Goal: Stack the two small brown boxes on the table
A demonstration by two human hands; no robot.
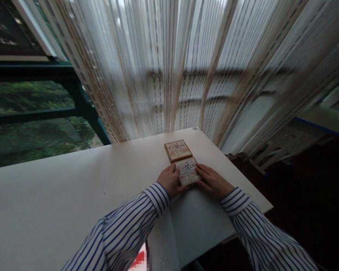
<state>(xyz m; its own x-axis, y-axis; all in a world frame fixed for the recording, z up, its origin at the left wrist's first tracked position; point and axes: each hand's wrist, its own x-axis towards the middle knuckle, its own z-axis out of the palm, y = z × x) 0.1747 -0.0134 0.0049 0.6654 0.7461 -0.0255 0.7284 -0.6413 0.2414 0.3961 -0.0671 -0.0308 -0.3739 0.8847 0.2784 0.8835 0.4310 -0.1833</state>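
A flat square box with a printed pale top point(189, 172) lies on the white table point(73, 184) between my hands. My left hand point(170, 181) grips its left side, with the thumb at the near edge. On the opposite side my right hand point(214, 182) holds the same box, fingertips resting on its top right edge. Directly behind it, touching or almost touching, lies a second flat box point(178, 149) with matching dark lettering and brown sides. Neither hand is on that one.
A sheer striped curtain point(158, 82) hangs along the table's far edge. The table's right edge runs close to my right arm. A red and white item point(139, 259) shows partly under my left sleeve. A pale table point(324, 116) stands at the far right.
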